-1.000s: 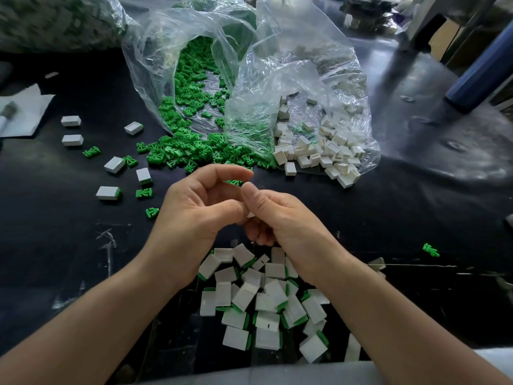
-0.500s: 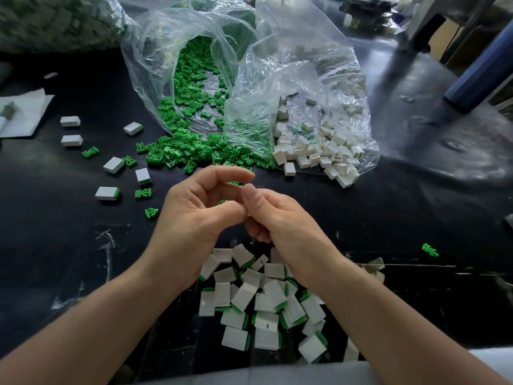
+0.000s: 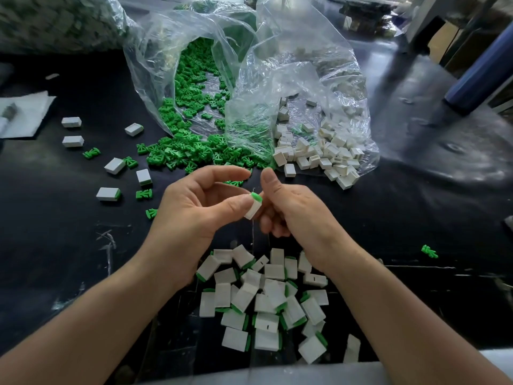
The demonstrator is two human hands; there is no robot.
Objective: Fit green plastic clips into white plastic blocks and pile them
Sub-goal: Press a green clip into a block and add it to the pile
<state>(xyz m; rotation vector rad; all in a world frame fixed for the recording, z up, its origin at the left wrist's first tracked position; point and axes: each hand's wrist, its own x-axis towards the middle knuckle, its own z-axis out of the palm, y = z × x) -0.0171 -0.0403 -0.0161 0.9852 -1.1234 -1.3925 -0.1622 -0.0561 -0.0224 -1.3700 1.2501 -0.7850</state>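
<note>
**On the black table (image 3: 50,245), one more block is being finished while two bags are waiting**

A white block (image 3: 253,211) with a green clip (image 3: 257,197) showing at its upper end is being held above the table, between the two hands and just beyond the near pile. It is being pinched by the left hand (image 3: 191,215). The thumb is being pressed against its side and the forefinger is being kept raised and clear of it, while the fingers behind it are being hidden from view. The right hand (image 3: 294,209) is being held just beside the block, thumb lifted and the other fingers curled. Whether those fingers are touching the block cannot be told.

The clip is being judged as seated, so this piece appears ready to be dropped. A good share of work is being shown as done: many fitted pieces are lying heaped in the pile (image 3: 266,298) at the near edge.

Far more is being left to do. Clips are spilling from the bag of clips (image 3: 194,87) onto the table, and the bag of blocks (image 3: 327,151) beside it is being kept well stocked. To the left, loose blocks (image 3: 71,122) and loose clips (image 3: 91,153) are lying scattered, well apart from the pile. The task is being judged as well begun but nowhere near its end.
</note>
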